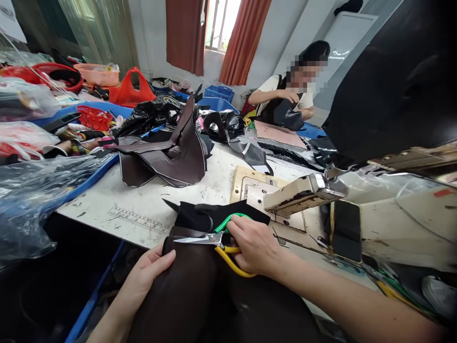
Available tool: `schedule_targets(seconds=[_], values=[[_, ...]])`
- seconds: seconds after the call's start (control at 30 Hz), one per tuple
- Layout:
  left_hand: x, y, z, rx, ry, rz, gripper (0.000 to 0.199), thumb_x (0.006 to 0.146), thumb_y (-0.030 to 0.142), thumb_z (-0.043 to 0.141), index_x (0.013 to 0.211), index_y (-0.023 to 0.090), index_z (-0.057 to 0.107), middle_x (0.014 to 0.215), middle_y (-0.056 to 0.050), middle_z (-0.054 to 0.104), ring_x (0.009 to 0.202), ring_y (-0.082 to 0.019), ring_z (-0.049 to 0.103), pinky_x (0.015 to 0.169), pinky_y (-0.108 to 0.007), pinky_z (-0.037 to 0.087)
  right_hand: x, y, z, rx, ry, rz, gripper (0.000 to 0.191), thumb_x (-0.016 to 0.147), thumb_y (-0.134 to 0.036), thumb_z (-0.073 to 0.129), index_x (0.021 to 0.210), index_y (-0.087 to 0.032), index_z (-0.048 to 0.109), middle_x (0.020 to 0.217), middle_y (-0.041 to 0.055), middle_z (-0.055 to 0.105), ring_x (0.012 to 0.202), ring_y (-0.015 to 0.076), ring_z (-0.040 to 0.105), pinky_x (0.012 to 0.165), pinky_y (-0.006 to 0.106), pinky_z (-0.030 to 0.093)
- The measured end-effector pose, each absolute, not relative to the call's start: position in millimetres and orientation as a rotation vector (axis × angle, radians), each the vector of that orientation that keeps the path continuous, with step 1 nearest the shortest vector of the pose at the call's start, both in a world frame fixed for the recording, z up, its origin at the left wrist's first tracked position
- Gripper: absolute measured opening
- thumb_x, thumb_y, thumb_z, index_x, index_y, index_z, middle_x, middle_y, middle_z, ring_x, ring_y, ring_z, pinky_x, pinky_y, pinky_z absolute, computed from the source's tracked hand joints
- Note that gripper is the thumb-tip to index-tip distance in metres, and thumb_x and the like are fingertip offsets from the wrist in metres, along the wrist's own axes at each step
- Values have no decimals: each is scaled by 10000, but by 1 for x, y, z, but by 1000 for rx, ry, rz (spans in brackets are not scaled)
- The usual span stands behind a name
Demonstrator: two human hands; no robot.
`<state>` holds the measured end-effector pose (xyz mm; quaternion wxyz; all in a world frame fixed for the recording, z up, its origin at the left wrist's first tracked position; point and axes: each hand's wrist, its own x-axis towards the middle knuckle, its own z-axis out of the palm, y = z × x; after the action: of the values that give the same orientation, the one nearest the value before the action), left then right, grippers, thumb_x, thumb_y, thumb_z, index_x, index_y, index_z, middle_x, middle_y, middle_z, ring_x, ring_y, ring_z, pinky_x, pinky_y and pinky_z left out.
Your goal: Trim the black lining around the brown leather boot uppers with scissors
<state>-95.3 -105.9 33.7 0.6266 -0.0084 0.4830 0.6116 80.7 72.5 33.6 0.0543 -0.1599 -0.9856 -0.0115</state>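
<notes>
My right hand (252, 243) is closed round a pair of scissors (210, 239) with one green and one yellow handle. The blades point left and lie over the edge of a dark brown leather-like piece (182, 281). My left hand (148, 269) pinches that piece at its left edge, with the thumb on top, close to the blade tips. The brown piece hangs toward me over the table's front edge. Black fabric (200, 216) lies just beyond the scissors, partly under the right hand. How far the blades are parted is hard to make out.
A sewing machine (303, 193) stands at right, a phone (346, 231) leaning on it. A stitched brown piece (167, 157) with pale edging rests on the white table (96, 197). Bags and baskets crowd the left. Across the table, a person (285, 95) handles black material.
</notes>
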Motion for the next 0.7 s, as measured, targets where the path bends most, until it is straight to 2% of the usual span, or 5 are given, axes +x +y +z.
schedule_targets(seconds=[0.13, 0.33, 0.47, 0.6, 0.7], values=[[-94, -107, 36, -26, 1114, 1391, 374, 690, 301, 806, 1034, 171, 733, 919, -89, 765, 825, -256, 729, 622, -238, 550, 77, 75, 37, -439, -2984, -58, 165, 592, -161, 518, 748, -191, 474, 784, 33, 539, 661, 160, 437, 548, 299, 245], [-94, -108, 36, 13, 1088, 1383, 309, 709, 303, 798, 981, 165, 743, 908, -87, 765, 825, -235, 728, 634, -216, 542, 74, 87, 41, -345, -3019, -34, 174, 566, -145, 524, 721, -196, 465, 730, 14, 537, 589, 136, 408, 496, 281, 180], [-93, -106, 36, 12, 1089, 1373, 329, 703, 298, 799, 997, 161, 742, 906, -93, 768, 839, -254, 730, 658, -243, 558, 69, 86, 45, -342, -3056, 26, 156, 601, -141, 536, 738, -190, 479, 767, 25, 563, 609, 138, 437, 515, 277, 198], [-93, -104, 34, -25, 1086, 1371, 341, 699, 294, 799, 1011, 171, 741, 938, -87, 770, 880, -272, 728, 697, -273, 577, 71, 86, 49, -475, -3091, 293, 98, 690, -185, 547, 704, -192, 449, 736, 16, 564, 591, 124, 444, 519, 267, 227], [-98, -105, 27, -43, 1171, 1417, 280, 677, 263, 798, 938, 170, 754, 937, -68, 774, 908, -271, 725, 756, -283, 579, 82, 92, 50, -540, -3062, 335, 89, 763, -237, 525, 731, -193, 455, 760, 18, 562, 624, 130, 465, 534, 269, 245]])
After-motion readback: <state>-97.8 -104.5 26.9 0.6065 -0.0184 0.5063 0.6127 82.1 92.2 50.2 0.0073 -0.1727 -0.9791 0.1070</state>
